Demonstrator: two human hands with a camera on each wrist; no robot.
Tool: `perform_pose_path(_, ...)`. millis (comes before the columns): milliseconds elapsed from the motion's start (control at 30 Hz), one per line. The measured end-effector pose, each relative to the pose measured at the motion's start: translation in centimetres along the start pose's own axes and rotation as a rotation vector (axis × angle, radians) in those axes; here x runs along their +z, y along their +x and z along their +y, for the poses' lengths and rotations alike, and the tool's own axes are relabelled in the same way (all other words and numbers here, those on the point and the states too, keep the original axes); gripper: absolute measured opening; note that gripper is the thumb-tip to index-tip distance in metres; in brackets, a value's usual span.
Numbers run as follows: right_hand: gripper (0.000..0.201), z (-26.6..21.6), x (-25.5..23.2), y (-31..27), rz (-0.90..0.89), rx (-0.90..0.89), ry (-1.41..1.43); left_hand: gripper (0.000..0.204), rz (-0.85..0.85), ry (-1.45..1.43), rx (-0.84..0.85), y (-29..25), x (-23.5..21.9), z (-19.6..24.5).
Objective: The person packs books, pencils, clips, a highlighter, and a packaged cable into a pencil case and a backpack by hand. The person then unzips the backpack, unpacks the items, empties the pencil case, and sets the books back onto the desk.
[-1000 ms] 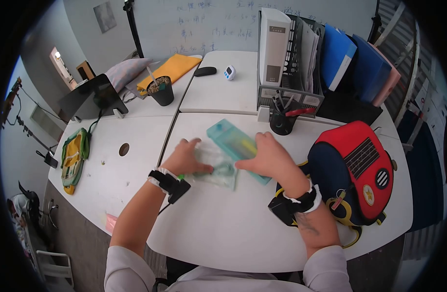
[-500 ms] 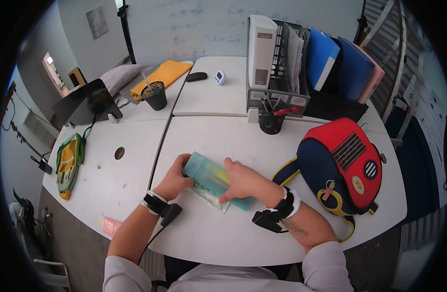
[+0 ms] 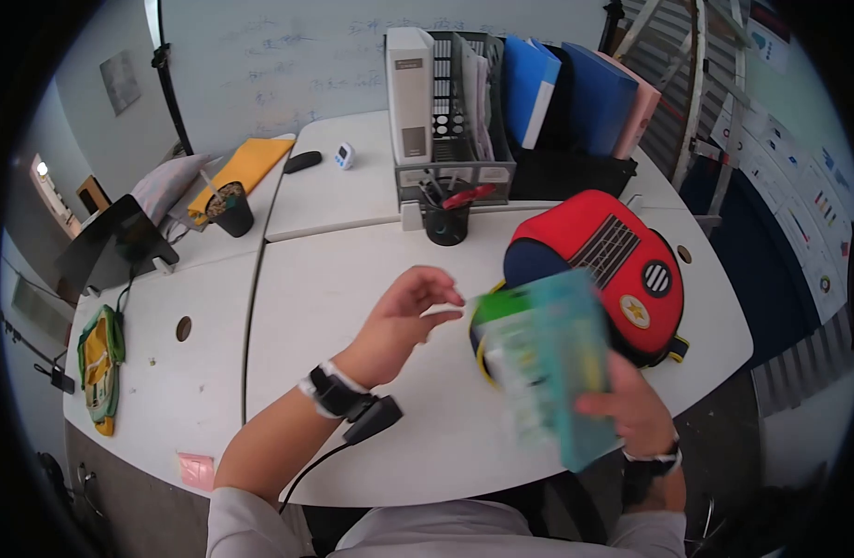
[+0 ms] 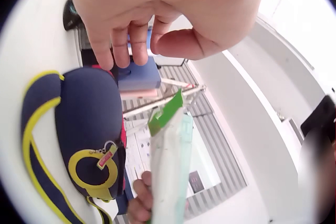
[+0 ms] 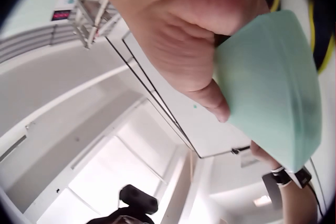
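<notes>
My right hand [image 3: 636, 400] grips a translucent teal plastic pencil case [image 3: 580, 363], raised and tilted upright over the table's right side. Something yellow shows faintly through its wall. Flat along the case's left face is a clear plastic packet [image 3: 520, 367] with a green top strip, blurred by motion. In the right wrist view the thumb [image 5: 212, 100] lies against the case's side. My left hand [image 3: 403, 321] hangs in the air left of the packet, its fingers loosely bent and nothing in them. The left wrist view shows the packet's green strip [image 4: 167, 113] apart from those fingers.
A red and navy backpack [image 3: 575, 232] lies just behind the case. Behind it stand a black pen cup [image 3: 445, 223] and a file rack [image 3: 455, 181] with folders. A green and yellow pouch [image 3: 101, 363] and a pink packet [image 3: 196, 471] lie at left.
The pencil case and packet have come up off the table and moved right in my right hand. My left hand has let go of them. The head view has swung right.
</notes>
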State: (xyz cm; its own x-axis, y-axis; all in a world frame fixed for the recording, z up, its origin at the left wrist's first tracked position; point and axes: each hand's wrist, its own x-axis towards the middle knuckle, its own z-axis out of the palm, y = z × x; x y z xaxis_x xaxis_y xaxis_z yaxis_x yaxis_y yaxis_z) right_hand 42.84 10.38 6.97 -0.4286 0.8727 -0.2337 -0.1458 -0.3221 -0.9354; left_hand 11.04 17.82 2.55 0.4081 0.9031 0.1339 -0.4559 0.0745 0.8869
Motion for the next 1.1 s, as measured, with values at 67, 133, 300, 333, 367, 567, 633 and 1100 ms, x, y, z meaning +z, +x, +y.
perform_pose_path(67, 0.073, 0.1, -2.4, -4.4, 0.156, -0.223, 0.267, 0.055, -0.098, 0.147, 0.032, 3.3, 3.2, -1.9)
perform_pose_path(133, 0.067, 1.7, -7.6, -8.1, 0.332, -0.437, 0.224, 0.050, -0.236, 0.633, 0.260, 5.9, 7.3, -4.6)
perform_pose_path(300, 0.061, 1.4, -11.7, -12.9, 0.700, -0.544, 0.261, 0.041, -0.325, 1.362, 1.000, 10.5, 17.1, -8.4)
perform_pose_path(333, 0.059, 1.0, -11.9, -13.2, 0.747, -0.518, 0.269, 0.041, -0.311, 1.351, 1.009, 11.3, 17.6, -8.7)
perform_pose_path(367, 0.059, 0.5, -11.9, -13.3, 0.744, -0.520, 0.253, 0.031, -0.391, 1.427, 0.700, 12.5, 17.9, -8.7)
perform_pose_path(567, 0.049, -0.7, -9.2, -10.6, 0.711, -0.272, 0.086, 0.021, 0.342, 0.543, 0.343, 17.6, 14.1, -6.2)
perform_pose_path(633, 0.046, -1.4, -10.7, -8.2, 0.595, -0.110, 0.094, 0.025, 0.280, -0.076, 0.352, 16.9, 13.3, -3.4)
perform_pose_path(1100, 0.031, -0.5, -10.4, 6.2, 0.437, -0.404, -0.392, 0.035, -0.055, 1.065, 0.524, 5.1, 10.1, -1.9)
